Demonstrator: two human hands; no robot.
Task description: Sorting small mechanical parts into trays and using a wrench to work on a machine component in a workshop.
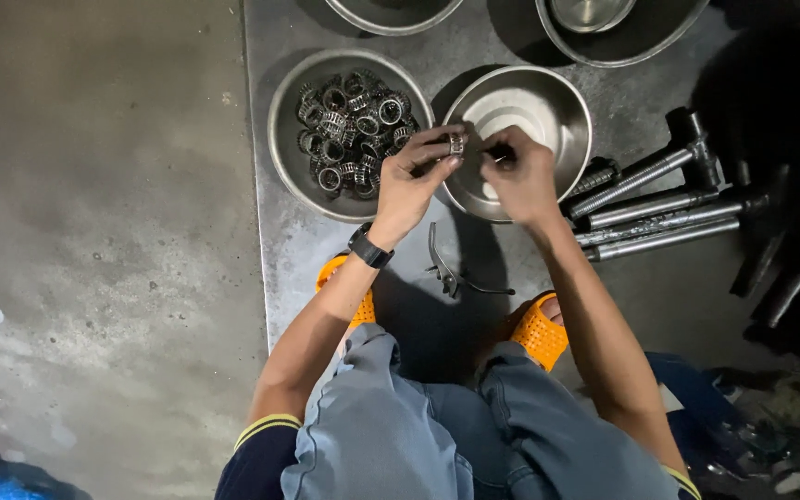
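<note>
My left hand [416,176] pinches a small ring-shaped metal bearing [456,143] between thumb and fingers, over the near rim of an empty steel bowl [548,102]. A black watch sits on that wrist. My right hand [520,171] is closed beside it, fingertips at the bearing's right side; what it grips is too small to tell. To the left stands a steel bowl [281,120] holding several similar bearings [349,130]. Pliers [443,264] lie on the metal sheet below my hands.
A grey metal sheet [317,250] covers the floor; bare concrete [94,231] lies to the left. Several steel rods and a hammer [659,194] lie at right. Two more bowls [622,46] sit at the top edge. My orange sandals [541,331] rest on the sheet.
</note>
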